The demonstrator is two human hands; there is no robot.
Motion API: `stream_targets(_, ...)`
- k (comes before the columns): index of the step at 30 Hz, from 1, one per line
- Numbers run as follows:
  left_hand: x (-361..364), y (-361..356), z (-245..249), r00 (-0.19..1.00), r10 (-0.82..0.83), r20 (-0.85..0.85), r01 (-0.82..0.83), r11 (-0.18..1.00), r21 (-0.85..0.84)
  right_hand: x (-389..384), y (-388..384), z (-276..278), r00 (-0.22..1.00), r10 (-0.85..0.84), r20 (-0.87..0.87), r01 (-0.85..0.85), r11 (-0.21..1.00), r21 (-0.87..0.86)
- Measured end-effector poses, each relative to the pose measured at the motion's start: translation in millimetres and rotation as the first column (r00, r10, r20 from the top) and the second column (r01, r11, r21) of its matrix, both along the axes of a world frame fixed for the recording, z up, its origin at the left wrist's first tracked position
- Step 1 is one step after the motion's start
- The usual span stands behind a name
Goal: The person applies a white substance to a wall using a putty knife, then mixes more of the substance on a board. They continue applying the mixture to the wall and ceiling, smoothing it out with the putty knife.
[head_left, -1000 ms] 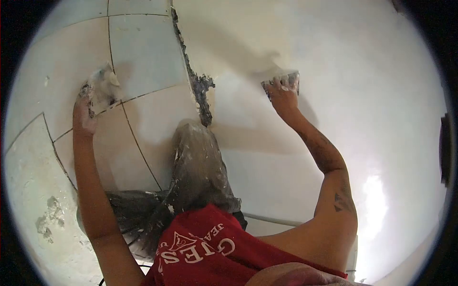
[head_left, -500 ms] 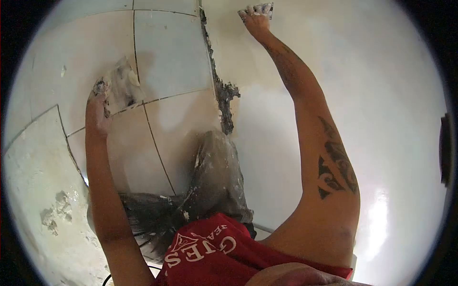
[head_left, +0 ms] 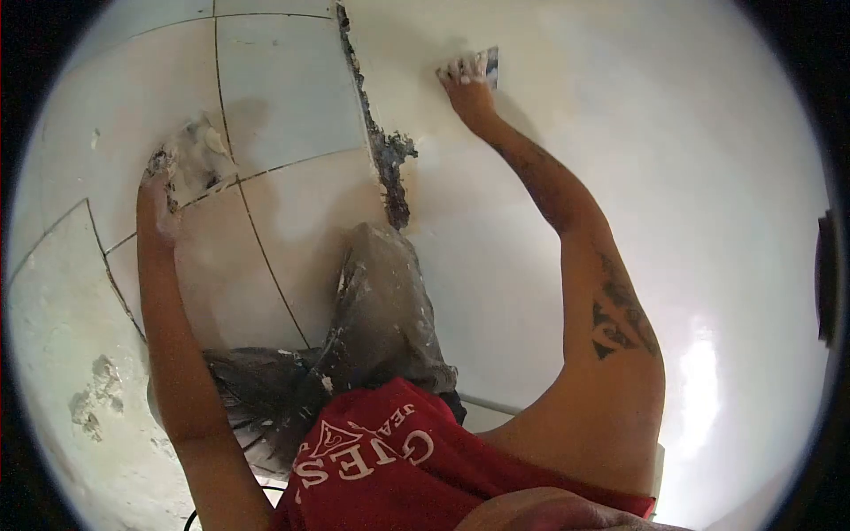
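Observation:
My left hand (head_left: 165, 190) is closed on a flat plate (head_left: 199, 159) smeared with wet whitish paste, held over the tiled surface. The part of the plate under my fingers is hidden. My right hand (head_left: 469, 96), its fingers coated white, grips a flat filling knife (head_left: 492, 67) and presses it against the smooth pale surface (head_left: 531, 80). Only one end of that blade shows, past my fingertips. Between my two hands runs a ragged dark seam (head_left: 390, 164) where the tiles meet the smooth surface.
Large pale tiles (head_left: 288, 84) with dark joints lie on the left. My bent knee (head_left: 376, 274), in stained grey trousers, reaches close to the seam. Patches of dried paste (head_left: 99, 394) mark the lower left, and a black cable (head_left: 191, 518) curves at the bottom.
My right hand has come down toward me, with the knife still in it. The whole view has shifted slightly. My left hand still has the plate, on which more whitish paste now shows.

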State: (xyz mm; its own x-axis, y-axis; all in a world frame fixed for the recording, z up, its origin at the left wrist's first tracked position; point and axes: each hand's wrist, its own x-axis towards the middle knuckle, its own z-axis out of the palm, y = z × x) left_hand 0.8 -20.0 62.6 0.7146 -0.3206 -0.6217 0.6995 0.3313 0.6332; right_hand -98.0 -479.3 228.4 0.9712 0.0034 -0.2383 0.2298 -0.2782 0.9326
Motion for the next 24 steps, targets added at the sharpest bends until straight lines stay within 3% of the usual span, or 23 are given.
stream_targets(2,-1,-1,6,0.999,-0.041,-0.03,0.042,0.998,0.051,-42,17,7,1.0,0.022,-0.001,-0.022,0.997,0.07)
stream_targets(5,-4,-1,0,1.0,0.01,0.018,-0.007,0.991,-0.136,-107,39,11,0.997,-0.021,-0.078,0.028,0.995,0.094)
stream_targets(7,-4,-4,-24,0.951,-0.057,0.303,0.072,0.997,-0.038,-140,62,19,0.98,-0.158,-0.124,0.176,0.973,0.148)
stream_targets(10,0,-9,-73,0.731,-0.199,0.653,0.121,0.979,0.162,-149,139,53,0.824,-0.483,-0.297,0.54,0.828,0.15)
stream_targets(11,1,-10,-67,0.794,-0.167,0.585,0.154,0.985,0.072,-145,157,58,0.856,-0.429,-0.29,0.51,0.795,0.33)
stream_targets(12,2,-10,-60,0.851,-0.138,0.506,0.171,0.985,-0.019,-134,167,60,0.89,-0.353,-0.29,0.457,0.673,0.582)
stream_targets(13,-1,-14,-38,0.98,-0.066,0.186,0.114,0.958,-0.264,-120,175,60,0.921,-0.278,-0.274,0.38,0.481,0.79)
stream_targets(14,0,-16,-49,0.942,-0.125,0.31,0.183,0.969,-0.165,-109,183,50,0.948,-0.205,-0.244,0.288,0.226,0.93)
stream_targets(15,3,-23,-80,0.855,-0.15,0.496,0.2,0.979,-0.049,-100,189,34,0.948,-0.249,-0.199,0.179,-0.1,0.979)
stream_targets(16,6,-30,-112,0.733,-0.178,0.657,0.165,0.983,0.083,-89,198,16,0.935,-0.304,-0.183,0.046,-0.408,0.912)
stream_targets(17,8,-37,-143,0.597,-0.203,0.776,0.08,0.978,0.194,-78,198,-12,0.97,-0.241,-0.024,-0.038,-0.247,0.968)
stream_targets(18,4,-27,-128,0.335,-0.378,0.863,-0.01,0.914,0.405,-67,198,-40,0.975,-0.168,0.148,-0.161,-0.064,0.985)
stream_targets(19,0,-18,-111,0.077,-0.52,0.85,-0.205,0.826,0.524,-56,198,-69,0.945,-0.088,0.315,-0.305,0.108,0.946)
stream_targets(21,-5,-15,-46,0.458,-0.457,0.763,0.014,0.862,0.507,-29,226,-100,0.878,0.096,0.469,-0.478,0.229,0.848)
stream_targets(22,-1,-21,-43,0.778,-0.298,0.553,0.152,0.943,0.295,-19,239,-113,0.877,0.088,0.473,-0.481,0.158,0.862)
stream_targets(23,1,-22,-41,0.963,-0.176,0.204,0.174,0.984,0.027,-11,252,-119,0.916,-0.014,0.401,-0.401,0.004,0.916)
stream_targets(24,1,-21,-39,0.951,-0.195,0.241,0.183,0.981,0.072,-3,265,-126,0.94,-0.11,0.324,-0.338,-0.16,0.927)
